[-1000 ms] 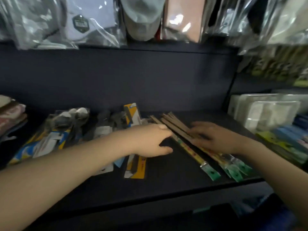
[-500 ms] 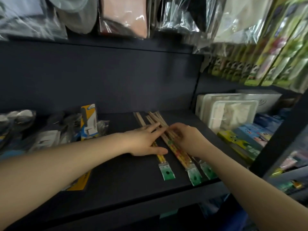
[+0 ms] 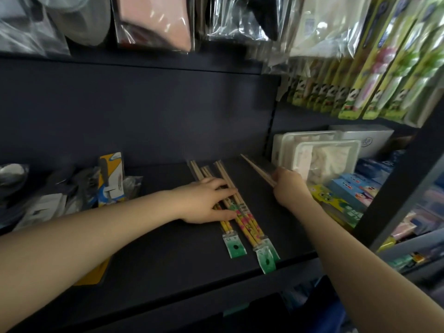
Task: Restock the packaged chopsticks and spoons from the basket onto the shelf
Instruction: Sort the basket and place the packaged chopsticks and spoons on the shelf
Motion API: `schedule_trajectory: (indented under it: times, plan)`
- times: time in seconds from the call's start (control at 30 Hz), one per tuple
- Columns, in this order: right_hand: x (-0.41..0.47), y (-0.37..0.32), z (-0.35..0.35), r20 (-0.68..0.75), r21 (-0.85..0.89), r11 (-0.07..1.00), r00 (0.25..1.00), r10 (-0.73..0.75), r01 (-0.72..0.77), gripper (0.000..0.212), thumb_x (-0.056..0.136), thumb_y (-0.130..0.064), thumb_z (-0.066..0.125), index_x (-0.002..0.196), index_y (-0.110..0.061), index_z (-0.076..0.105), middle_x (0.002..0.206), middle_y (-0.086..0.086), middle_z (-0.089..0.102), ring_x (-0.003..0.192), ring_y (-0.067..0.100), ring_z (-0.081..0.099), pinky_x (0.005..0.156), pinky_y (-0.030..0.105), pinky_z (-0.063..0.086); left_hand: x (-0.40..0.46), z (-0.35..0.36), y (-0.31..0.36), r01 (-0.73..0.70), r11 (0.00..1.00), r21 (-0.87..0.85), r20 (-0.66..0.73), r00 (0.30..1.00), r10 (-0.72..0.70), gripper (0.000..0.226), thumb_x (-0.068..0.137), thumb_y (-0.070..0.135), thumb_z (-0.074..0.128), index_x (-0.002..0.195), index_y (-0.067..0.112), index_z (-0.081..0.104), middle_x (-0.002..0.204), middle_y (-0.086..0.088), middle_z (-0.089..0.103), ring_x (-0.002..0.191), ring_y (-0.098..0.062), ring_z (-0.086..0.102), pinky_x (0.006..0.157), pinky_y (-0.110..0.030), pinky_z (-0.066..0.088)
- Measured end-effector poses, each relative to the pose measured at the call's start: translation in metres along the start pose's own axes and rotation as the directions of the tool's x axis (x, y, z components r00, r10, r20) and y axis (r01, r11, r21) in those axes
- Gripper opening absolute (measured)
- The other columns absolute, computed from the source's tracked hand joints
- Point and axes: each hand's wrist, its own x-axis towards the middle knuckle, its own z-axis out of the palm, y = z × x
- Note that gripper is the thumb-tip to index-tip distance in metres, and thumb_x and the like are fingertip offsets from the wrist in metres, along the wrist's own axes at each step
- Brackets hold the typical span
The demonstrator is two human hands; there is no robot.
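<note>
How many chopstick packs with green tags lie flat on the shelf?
2 clearly: one pack under the left hand, one beside it nearer the right. A third may be stacked there. The right hand holds another pack.

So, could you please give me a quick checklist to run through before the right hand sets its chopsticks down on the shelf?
1. Right hand grips its chopstick pack: ok.
2. Left hand flat on the laid packs, steadying them: ok.
3. Bare shelf between laid packs and right hand: ok.
4. Held pack's label end: cannot tell, hidden by the hand.
5. Laid packs' green tags near the shelf's front edge, not overhanging: ok.
6. Held pack lying parallel to the laid packs: not ok.
</note>
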Motion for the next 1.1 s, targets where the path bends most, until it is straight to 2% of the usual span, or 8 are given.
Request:
schedule_trajectory:
  times: [0.13,0.23,0.3,0.53,0.7,0.8,0.93,1.1]
  plan:
    - [-0.022,-0.018,-0.001,-0.111,-0.147,0.974,0.976,-0.188,0.171,0.040,0.092,-0.020,0.050,0.130,-0.012,0.046,0.135,0.015,0.042,0.125,0.033,0.041,0.101,0.041,0.039,0.008,-0.009,-0.010,-0.072,0.996,0.052,-0.118,0.990,0.078,0.052,0.094,0.050,0.030,0.143,0.033,0.025,0.151,0.005,0.028,0.137,-0.018,0.025,0.111,-0.030,0.023]
    - [-0.043,-0.039,-0.001,0.083,-0.038,0.947,0.945,-0.315,0.319,0.036,0.089,-0.034,0.054,0.117,-0.010,0.054,0.120,0.012,0.057,0.110,0.029,0.056,0.084,0.034,0.045,0.001,-0.020,-0.016,-0.248,0.940,0.232,-0.237,0.923,0.302,0.041,0.095,0.039,0.040,0.133,0.026,0.046,0.136,0.004,0.049,0.124,-0.016,0.042,0.104,-0.032,0.037]
    - [-0.048,-0.046,0.004,0.178,-0.078,0.954,0.945,-0.273,0.290,0.032,0.088,-0.030,0.055,0.113,-0.011,0.052,0.116,0.011,0.058,0.105,0.029,0.059,0.078,0.034,0.045,-0.007,-0.022,-0.018,-0.340,0.894,0.292,-0.161,0.904,0.396,0.039,0.093,0.041,0.044,0.127,0.025,0.052,0.129,0.005,0.053,0.118,-0.014,0.046,0.097,-0.031,0.042]
    - [-0.032,-0.024,-0.004,0.042,-0.160,0.974,0.987,-0.154,0.159,0.042,0.086,-0.013,0.059,0.124,-0.008,0.042,0.119,0.015,0.059,0.106,0.032,0.061,0.083,0.039,0.051,0.004,-0.027,-0.010,-0.354,0.831,0.428,-0.048,0.910,0.412,0.039,0.094,0.038,0.041,0.131,0.029,0.048,0.127,0.004,0.053,0.114,-0.015,0.052,0.085,-0.032,0.045]
    - [-0.024,-0.006,0.000,-0.019,-0.194,0.966,0.984,-0.177,0.170,0.028,0.091,-0.013,0.052,0.118,-0.007,0.054,0.116,0.014,0.059,0.103,0.030,0.062,0.079,0.036,0.050,0.028,-0.038,0.012,-0.419,0.646,0.638,0.173,0.895,0.410,0.034,0.093,0.033,0.045,0.126,0.025,0.050,0.124,0.003,0.053,0.111,-0.021,0.053,0.075,-0.031,0.041]
    - [-0.024,0.005,-0.002,-0.075,-0.156,0.971,0.978,-0.196,0.182,0.025,0.091,-0.022,0.053,0.113,-0.013,0.063,0.115,0.012,0.060,0.107,0.031,0.057,0.084,0.036,0.048,0.032,-0.033,0.016,-0.415,0.566,0.713,0.141,0.875,0.463,0.030,0.096,0.023,0.039,0.123,0.019,0.049,0.119,-0.003,0.055,0.104,-0.026,0.057,0.074,-0.039,0.051]
    - [-0.029,0.022,-0.010,-0.018,0.018,0.992,0.992,-0.122,0.122,0.028,0.088,-0.029,0.058,0.113,-0.019,0.064,0.115,0.008,0.063,0.105,0.027,0.058,0.090,0.037,0.050,0.039,-0.025,0.017,-0.335,0.580,0.743,0.059,0.895,0.442,0.036,0.094,0.007,0.037,0.129,0.014,0.043,0.122,-0.010,0.052,0.101,-0.032,0.059,0.072,-0.043,0.052]
    - [-0.031,0.026,-0.010,-0.034,0.143,0.982,0.992,-0.123,0.126,0.029,0.088,-0.022,0.059,0.116,-0.016,0.063,0.118,0.006,0.066,0.108,0.023,0.059,0.090,0.032,0.048,0.051,-0.024,0.011,-0.343,0.508,0.790,-0.016,0.817,0.576,0.026,0.072,0.001,0.064,0.096,0.010,0.066,0.082,-0.010,0.065,0.058,-0.029,0.065,0.041,-0.033,0.050]
